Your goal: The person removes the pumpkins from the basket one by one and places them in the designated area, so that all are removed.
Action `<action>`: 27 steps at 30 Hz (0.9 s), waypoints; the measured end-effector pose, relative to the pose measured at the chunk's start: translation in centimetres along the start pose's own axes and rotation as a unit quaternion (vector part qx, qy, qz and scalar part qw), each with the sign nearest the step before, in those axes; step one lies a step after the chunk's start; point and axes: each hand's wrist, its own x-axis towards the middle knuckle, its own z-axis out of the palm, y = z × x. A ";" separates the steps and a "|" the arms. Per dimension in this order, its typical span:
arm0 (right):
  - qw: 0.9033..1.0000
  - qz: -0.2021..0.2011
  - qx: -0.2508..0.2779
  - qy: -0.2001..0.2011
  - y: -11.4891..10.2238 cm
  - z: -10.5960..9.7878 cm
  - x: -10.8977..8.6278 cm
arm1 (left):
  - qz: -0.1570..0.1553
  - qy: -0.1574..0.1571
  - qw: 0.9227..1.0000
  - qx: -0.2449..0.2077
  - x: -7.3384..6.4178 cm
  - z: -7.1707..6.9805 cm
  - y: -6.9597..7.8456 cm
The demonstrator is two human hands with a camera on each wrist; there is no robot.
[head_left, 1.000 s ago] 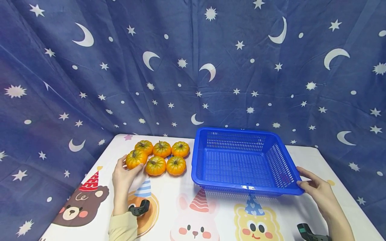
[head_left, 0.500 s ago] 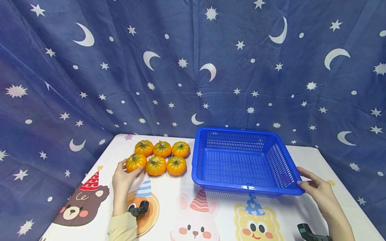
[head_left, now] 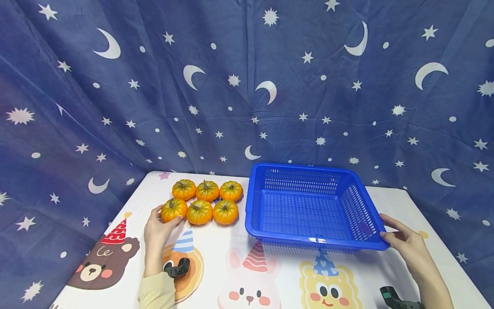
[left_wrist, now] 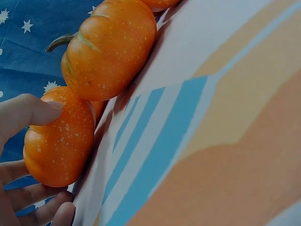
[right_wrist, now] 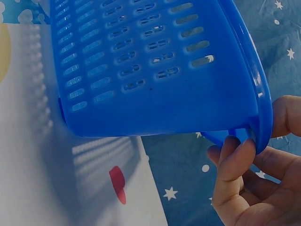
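My left hand point(head_left: 157, 231) grips a small orange pumpkin point(head_left: 173, 209) at the front left of the pumpkin group. In the left wrist view the thumb point(left_wrist: 35, 113) lies across this pumpkin and the other fingers reach round its far side, low by the tablecloth. A neighbouring pumpkin point(left_wrist: 110, 52) sits right against it. On the right, my right hand point(head_left: 407, 244) pinches the front right corner of a blue plastic basket point(head_left: 301, 214). The right wrist view has thumb and fingers at the rim, beside the slotted basket wall point(right_wrist: 141, 113). Nothing lies inside the basket.
Several pumpkins stand in two close rows; among them are a back-row pumpkin point(head_left: 207, 191) and a front-row pumpkin point(head_left: 225, 212) near the basket. A white tablecloth point(head_left: 216, 262) with cartoon animals covers the table. Behind hangs a dark blue star-and-moon curtain point(head_left: 231, 107).
My left hand has lowered the pumpkin slightly, so it now sits in line with the front row. The right hand and the basket have stayed put.
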 end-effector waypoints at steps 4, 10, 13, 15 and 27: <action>1.000 0.004 -0.004 0.001 0.0 0.0 0.0 | 0.001 -0.008 1.000 0.004 0.1 0.0 0.1; 1.000 -0.003 -0.003 0.002 0.1 0.0 0.0 | 0.009 -0.011 1.000 0.002 0.0 0.0 0.1; 1.000 -0.006 -0.003 0.002 0.1 0.0 0.0 | 0.007 -0.013 1.000 0.001 0.0 0.0 0.1; 1.000 -0.004 -0.003 0.001 0.0 0.0 0.0 | 0.007 -0.015 1.000 0.001 0.0 0.0 0.1; 1.000 -0.004 0.002 0.002 0.0 0.0 0.0 | 0.000 -0.024 1.000 -0.001 0.0 0.0 0.3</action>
